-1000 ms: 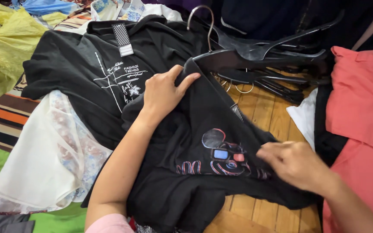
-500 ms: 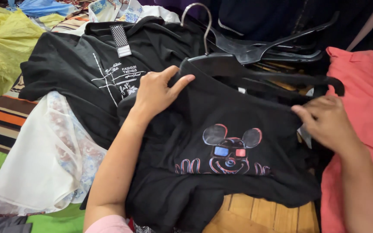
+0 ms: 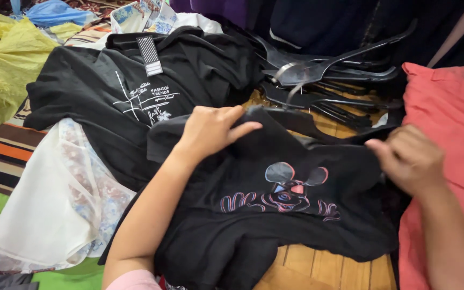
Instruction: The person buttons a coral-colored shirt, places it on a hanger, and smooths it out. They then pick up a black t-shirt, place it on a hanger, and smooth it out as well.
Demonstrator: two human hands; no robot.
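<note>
You are looking down at a wooden slat surface (image 3: 318, 263), buried under heaped clothing, with a striped mat (image 3: 1, 153) showing at the left edge. The largest piece is the black T-shirt with a white line print (image 3: 108, 102), spread flat at the far left with a striped tag at its collar. To the right lies a coral-red garment (image 3: 452, 107), running from far to near along the edge. A white lace garment (image 3: 55, 204) lies at the near left, partly under the black shirt, and a yellow cloth (image 3: 4, 59) is bunched at the far left corner. A pile of black plastic hangers (image 3: 328, 75) lies at the far centre.

In the middle, nearest you, sits the black T-shirt with a cartoon print (image 3: 291, 209), already threaded on a black hanger (image 3: 291, 115) whose metal hook points away from you. Your left hand (image 3: 208, 131) rests flat on the shirt's left shoulder, fingers spread and pressing the cloth against the hanger arm. Your right hand (image 3: 409, 158) is at the shirt's right shoulder, fingers narrowed and pinching the fabric there. The print lies between your two hands, slightly nearer to you.
</note>
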